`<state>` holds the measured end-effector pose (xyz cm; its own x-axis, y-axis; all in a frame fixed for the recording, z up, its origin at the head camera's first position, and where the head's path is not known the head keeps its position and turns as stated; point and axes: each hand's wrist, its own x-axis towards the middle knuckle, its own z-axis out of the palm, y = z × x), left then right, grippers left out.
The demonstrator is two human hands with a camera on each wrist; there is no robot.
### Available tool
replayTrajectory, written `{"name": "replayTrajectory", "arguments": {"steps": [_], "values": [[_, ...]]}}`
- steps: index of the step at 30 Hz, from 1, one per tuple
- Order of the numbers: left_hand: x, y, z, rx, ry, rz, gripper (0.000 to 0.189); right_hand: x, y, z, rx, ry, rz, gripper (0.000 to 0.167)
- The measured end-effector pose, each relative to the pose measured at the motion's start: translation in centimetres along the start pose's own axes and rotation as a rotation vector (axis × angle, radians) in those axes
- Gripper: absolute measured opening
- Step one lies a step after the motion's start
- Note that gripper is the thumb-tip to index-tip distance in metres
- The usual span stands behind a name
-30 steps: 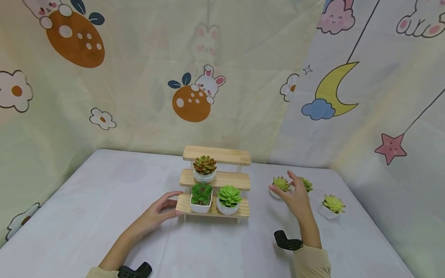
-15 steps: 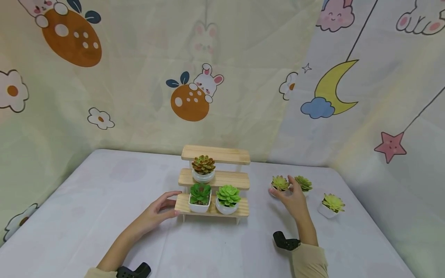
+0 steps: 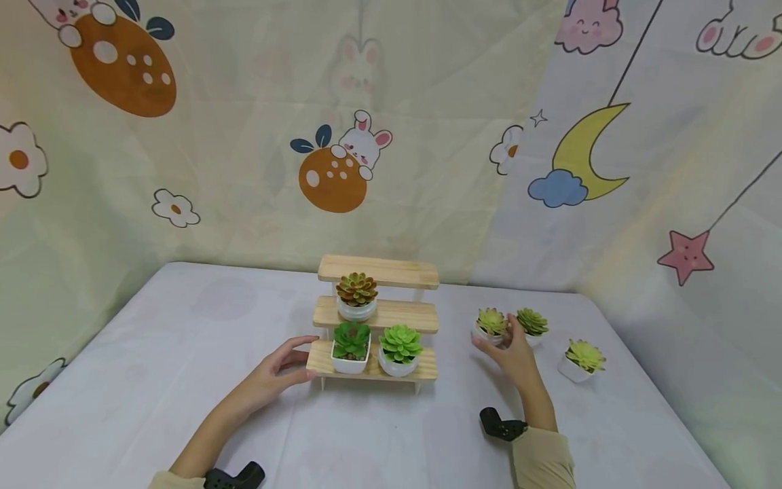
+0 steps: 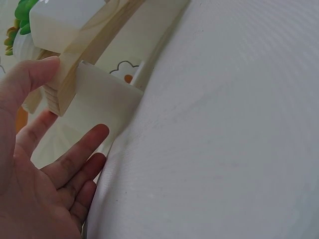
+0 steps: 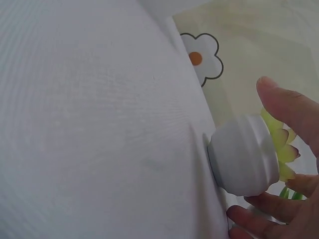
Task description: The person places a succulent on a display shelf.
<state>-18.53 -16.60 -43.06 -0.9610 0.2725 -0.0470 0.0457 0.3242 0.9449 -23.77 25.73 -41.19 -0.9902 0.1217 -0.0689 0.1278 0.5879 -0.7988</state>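
Observation:
A three-tier wooden plant stand (image 3: 377, 316) stands mid-table, and my left hand (image 3: 276, 372) pinches the left end of its lowest shelf. In the left wrist view the thumb (image 4: 42, 72) lies on the board's edge, with the index fingertip at its other side and the remaining fingers spread. On the right, my right hand (image 3: 518, 353) is around a potted yellow-green succulent (image 3: 491, 323) standing on the table. The right wrist view shows its round white pot (image 5: 244, 155) touched by fingertips below, while the thumb (image 5: 286, 102) stands apart from it.
A brown-tipped succulent (image 3: 357, 292) sits on the middle shelf. The bottom shelf bears a dark green succulent (image 3: 351, 343) and a bright green one (image 3: 400, 346). Two more potted succulents, a green one (image 3: 533, 322) and a yellowish one (image 3: 583, 358), stand right of my right hand.
My right hand has lowered around the yellow-green succulent, and its thumb and index finger have come closer to the pot. The left hand stays at the stand.

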Motion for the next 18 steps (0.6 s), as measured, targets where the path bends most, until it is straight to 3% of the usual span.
{"name": "replayTrajectory", "arguments": {"steps": [18], "values": [[0.08, -0.15, -0.09, -0.008, -0.013, 0.014, 0.055, 0.15, 0.49, -0.14, 0.019, -0.048, -0.006, 0.097]]}}
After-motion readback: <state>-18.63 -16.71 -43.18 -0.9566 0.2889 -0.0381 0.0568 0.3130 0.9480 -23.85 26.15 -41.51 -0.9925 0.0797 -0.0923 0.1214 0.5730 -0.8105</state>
